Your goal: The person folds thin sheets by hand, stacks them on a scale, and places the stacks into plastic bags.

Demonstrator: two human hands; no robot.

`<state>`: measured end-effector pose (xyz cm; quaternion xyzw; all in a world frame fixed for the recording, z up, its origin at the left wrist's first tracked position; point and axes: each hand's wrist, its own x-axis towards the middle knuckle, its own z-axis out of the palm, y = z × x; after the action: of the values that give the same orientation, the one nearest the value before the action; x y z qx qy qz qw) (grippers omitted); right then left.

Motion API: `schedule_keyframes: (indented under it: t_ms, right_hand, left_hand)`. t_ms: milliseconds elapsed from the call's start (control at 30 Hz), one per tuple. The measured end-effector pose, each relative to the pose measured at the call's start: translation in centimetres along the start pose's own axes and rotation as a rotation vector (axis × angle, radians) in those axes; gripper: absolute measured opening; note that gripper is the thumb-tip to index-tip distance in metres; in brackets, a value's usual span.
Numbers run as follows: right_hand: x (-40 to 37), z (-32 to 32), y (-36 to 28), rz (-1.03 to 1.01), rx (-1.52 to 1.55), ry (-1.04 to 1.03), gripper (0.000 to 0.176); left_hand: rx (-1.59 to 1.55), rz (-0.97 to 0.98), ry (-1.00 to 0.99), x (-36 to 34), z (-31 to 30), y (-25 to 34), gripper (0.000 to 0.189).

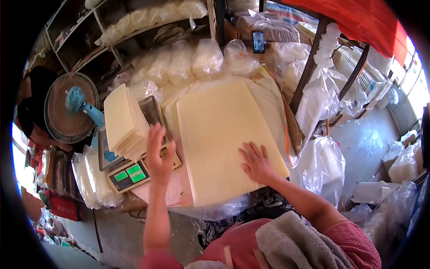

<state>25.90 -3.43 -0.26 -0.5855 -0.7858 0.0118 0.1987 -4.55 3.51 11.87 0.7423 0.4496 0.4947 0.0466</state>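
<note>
A large stack of thin, pale yellow sheets (219, 121) lies on the table in front of me. My right hand (257, 163) rests flat on its near right part, fingers spread. My left hand (161, 154) is raised between this stack and a digital scale (130, 176), its fingers stretched out and nothing held in them. On the scale sits a smaller pile of folded pale yellow sheets (125, 121), close to my left fingertips. The scale's green displays are lit, and my left hand partly covers its keypad.
Clear plastic bags of pale goods (208, 58) line the back of the table, near a phone (258, 42). A fan (71, 107) stands at the left, with a person's dark sleeve behind it. White plastic crates (358, 67) and a wooden post (309, 67) are at the right.
</note>
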Motion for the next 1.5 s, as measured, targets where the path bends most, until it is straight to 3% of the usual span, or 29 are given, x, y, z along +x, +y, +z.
schedule_keyframes:
  t_ms: [133, 500, 600, 700, 800, 1033, 1133, 1233, 1333, 1433, 1500]
  right_hand:
    - [-0.1, 0.3, 0.1, 0.0, 0.005, -0.001, 0.052]
    - [0.4, 0.0, 0.6, 0.021, 0.101, -0.093, 0.044]
    - [0.5, -0.1, -0.5, -0.016, 0.371, -0.109, 0.034]
    - [0.7, -3.3, -3.9, -0.199, 0.408, -0.155, 0.026]
    - [0.1, -3.8, -6.1, -0.253, 0.417, -0.192, 0.022]
    - [-0.3, -2.7, -8.5, -0.485, 0.287, -0.254, 0.018]
    - [0.1, -1.9, -8.1, -0.555, 0.254, -0.327, 0.014]
    - [1.4, -2.7, -8.1, -0.47, 0.28, -0.319, 0.009]
    - [3.6, -6.6, -7.1, 0.139, 0.747, -0.007, 0.009]
    - [2.4, -6.6, -6.6, -0.131, 0.611, -0.002, 0.02]
    - [0.0, -5.8, -6.7, -0.294, 0.356, -0.021, 0.026]
  left_hand:
    - [-0.252, -0.319, -0.045, -7.6, 1.5, 0.0, 0.042]
    - [-0.484, -0.646, -0.102, -16.1, 2.8, -1.6, 0.044]
    - [-0.638, -0.766, -0.083, -16.9, 2.0, -0.2, 0.043]
    - [-0.849, -0.836, -0.042, -17.2, 2.1, 0.8, 0.048]
    - [-0.907, -0.713, -0.086, -16.5, 1.5, 2.2, 0.052]
    - [-0.86, -0.682, -0.199, -18.1, 2.0, 1.1, 0.066]
    - [-0.962, -0.694, -0.169, -18.3, 2.0, 0.8, 0.058]
    - [-0.903, -0.705, -0.012, -18.0, 2.0, 1.9, 0.05]
    - [-0.147, -0.226, -0.082, -16.9, 1.6, 2.0, 0.04]
    - [-0.202, -0.114, -0.47, -14.6, 3.5, 3.2, 0.036]
    - [-0.122, -0.052, -0.585, -14.0, 5.5, 3.3, 0.042]
